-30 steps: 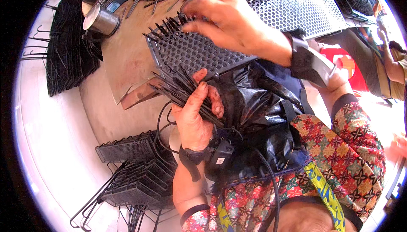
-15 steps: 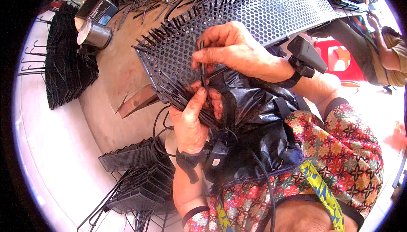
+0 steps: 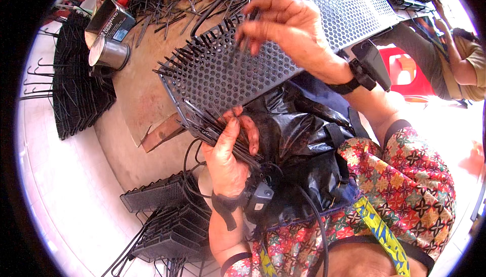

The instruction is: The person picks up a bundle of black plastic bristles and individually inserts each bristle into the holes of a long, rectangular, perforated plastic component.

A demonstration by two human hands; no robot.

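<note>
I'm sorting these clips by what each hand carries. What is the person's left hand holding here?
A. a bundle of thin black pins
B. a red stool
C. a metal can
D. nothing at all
A: the left hand grips a bundle of thin black pins beside the edge of the perforated panel, while the right hand pinches one over the holes.

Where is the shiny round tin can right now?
In the head view the tin can lies on its side at the upper left, on the wooden board, just below a dark box and left of the perforated metal panel.
</note>
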